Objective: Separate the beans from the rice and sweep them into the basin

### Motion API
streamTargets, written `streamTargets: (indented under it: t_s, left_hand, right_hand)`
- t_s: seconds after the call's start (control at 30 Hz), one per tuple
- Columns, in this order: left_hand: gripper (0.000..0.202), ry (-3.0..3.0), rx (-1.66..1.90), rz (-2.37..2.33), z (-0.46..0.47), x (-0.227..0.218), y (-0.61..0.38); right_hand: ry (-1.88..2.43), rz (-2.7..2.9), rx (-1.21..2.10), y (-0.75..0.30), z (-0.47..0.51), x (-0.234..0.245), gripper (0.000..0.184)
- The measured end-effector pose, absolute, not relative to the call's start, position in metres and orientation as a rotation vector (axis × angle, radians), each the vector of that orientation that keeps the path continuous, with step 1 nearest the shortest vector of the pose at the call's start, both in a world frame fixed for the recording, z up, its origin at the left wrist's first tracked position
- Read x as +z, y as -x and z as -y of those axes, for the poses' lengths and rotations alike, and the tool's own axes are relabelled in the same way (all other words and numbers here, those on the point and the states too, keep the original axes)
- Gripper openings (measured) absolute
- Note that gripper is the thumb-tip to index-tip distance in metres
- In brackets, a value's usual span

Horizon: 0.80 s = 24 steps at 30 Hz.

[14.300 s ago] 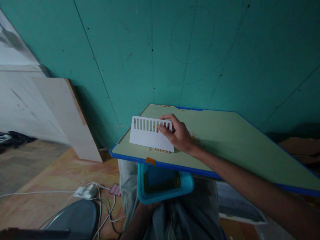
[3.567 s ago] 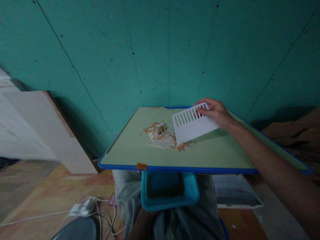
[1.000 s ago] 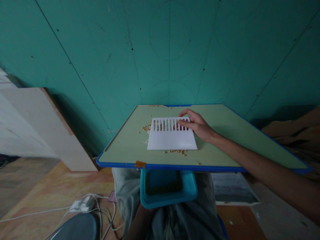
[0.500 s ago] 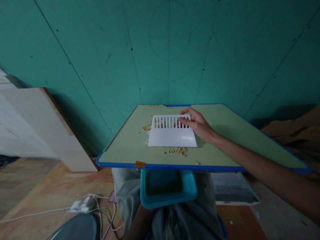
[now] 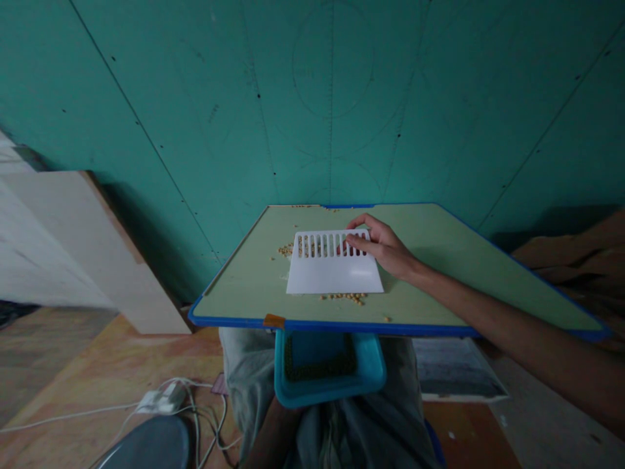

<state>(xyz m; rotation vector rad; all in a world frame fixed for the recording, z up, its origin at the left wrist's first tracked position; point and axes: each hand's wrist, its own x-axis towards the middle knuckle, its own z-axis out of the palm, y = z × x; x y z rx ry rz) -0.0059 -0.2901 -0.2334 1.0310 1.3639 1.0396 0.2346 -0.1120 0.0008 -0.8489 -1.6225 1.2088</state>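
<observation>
My right hand (image 5: 383, 247) is closed on the slotted upper edge of a white plastic scraper (image 5: 334, 278), thumb in front and other fingers behind. The scraper leans over the table, its straight lower edge just behind a line of small yellowish beans (image 5: 346, 297). More such beans (image 5: 286, 250) lie behind its left side, some seen through the slots. Below the table's front edge is a blue tray (image 5: 332, 395) with small dark green beans (image 5: 319, 371) along its bottom. My left hand (image 5: 288, 412) is under the tray's near side, holding it from beneath; its fingers are hidden.
The pale green table (image 5: 439, 280) has a blue edge with orange tape (image 5: 273, 320). A green wall (image 5: 312, 130) rises behind it. A pale board (image 5: 97, 254) leans at left; white cables with a power strip (image 5: 163, 398) and a dark stool (image 5: 151, 443) are on the floor.
My right hand has drawn the scraper slightly toward me and a little left, and its lower edge now covers part of the front beans. The tray and left hand stay put.
</observation>
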Motion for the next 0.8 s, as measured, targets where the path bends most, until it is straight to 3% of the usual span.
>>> streamTargets:
  t_s: [0.57,0.8]
  left_hand:
    - [0.043,-1.013,0.999,-1.310,0.287,-0.239,0.005]
    - [0.093,-0.888,1.049,-1.163,0.246,-0.246,-0.006]
  right_hand:
    - [0.765,1.658,1.273,-0.230,0.119,-0.001,0.030]
    - [0.782,1.660,1.284,-0.230,0.122,0.001,0.029]
